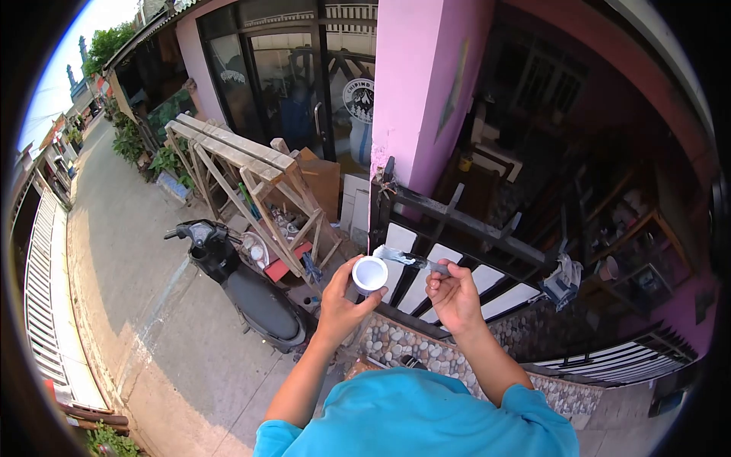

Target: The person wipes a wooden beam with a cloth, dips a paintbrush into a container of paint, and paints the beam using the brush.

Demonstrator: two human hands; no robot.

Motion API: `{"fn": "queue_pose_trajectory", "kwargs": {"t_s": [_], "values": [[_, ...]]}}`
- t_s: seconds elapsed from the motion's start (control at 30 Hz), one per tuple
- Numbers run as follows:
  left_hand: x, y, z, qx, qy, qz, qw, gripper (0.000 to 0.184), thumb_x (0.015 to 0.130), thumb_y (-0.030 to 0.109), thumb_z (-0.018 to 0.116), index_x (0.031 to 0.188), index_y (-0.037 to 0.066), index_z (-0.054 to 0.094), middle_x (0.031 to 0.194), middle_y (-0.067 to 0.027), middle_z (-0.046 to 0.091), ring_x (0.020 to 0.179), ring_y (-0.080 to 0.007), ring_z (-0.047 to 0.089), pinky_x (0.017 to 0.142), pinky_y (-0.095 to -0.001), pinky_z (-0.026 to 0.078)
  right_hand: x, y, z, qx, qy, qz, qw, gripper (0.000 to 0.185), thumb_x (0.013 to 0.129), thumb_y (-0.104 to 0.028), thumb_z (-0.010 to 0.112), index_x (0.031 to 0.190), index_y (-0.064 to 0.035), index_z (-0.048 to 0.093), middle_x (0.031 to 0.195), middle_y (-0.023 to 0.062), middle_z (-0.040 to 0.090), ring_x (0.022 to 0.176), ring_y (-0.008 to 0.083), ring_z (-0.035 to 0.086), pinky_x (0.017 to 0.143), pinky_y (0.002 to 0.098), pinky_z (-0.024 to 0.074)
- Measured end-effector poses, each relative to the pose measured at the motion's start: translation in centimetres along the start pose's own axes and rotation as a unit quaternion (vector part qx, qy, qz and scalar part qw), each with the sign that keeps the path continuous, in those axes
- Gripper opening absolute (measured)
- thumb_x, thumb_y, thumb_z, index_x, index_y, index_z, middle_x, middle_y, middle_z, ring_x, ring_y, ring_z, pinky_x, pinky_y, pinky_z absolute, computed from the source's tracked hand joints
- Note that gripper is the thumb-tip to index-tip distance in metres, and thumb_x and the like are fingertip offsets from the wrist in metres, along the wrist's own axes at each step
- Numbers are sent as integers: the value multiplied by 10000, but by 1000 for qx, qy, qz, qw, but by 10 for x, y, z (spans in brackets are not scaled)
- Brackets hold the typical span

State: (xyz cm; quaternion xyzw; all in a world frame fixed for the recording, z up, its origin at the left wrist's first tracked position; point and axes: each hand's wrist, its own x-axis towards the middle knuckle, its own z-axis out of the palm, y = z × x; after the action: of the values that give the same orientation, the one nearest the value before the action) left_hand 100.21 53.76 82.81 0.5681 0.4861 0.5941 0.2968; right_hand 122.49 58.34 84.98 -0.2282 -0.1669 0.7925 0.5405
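Observation:
My left hand [345, 301] is wrapped round a small white cup [370, 274], its open top facing up and its inside white. In my right hand [454, 295] is the handle of a paint brush [402, 257], pinched between thumb and fingers. The brush lies nearly level, its bristles coated in pale paint and pointing left, just above and to the right of the cup's rim. Behind both hands stands a black metal gate [449, 213] with white panels.
A parked motorbike [255, 293] stands left of my arms. Beyond it are wooden trestles [251, 164] and a red box. A pink pillar [411, 91] rises behind the gate, with a cloth [562, 282] hanging at right. Pebbled paving [396, 339] lies below.

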Motion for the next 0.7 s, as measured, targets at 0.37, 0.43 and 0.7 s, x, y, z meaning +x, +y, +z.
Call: {"fn": "queue_pose_trajectory", "kwargs": {"t_s": [0.37,0.43,0.7], "values": [[12,13,-3,57,17,21,998,645,755,123,840,1307,-25,541,1189,-129,647,1102,-199,636,955,-326,491,-9,9,3,-61,-131,-121,982,158,858,-127,619,1003,-73,654,981,106,636,822,232,571,742,352,461],[11,16,-2,4,7,4,1000,643,762,103,832,1308,-47,528,1206,-141,633,1115,-192,633,975,-331,502,-7,3,7,-73,-127,-162,976,168,860,-128,621,1017,-74,654,969,112,631,824,234,582,731,361,468],[-14,8,-8,-33,13,-20,999,612,760,-4,810,1291,-48,508,1168,-86,625,1091,-169,613,976,-312,475,4,-119,70,-140,-167,-428,877,193,932,-20,539,1106,24,612,952,163,665,867,251,657,803,375,549]]}}
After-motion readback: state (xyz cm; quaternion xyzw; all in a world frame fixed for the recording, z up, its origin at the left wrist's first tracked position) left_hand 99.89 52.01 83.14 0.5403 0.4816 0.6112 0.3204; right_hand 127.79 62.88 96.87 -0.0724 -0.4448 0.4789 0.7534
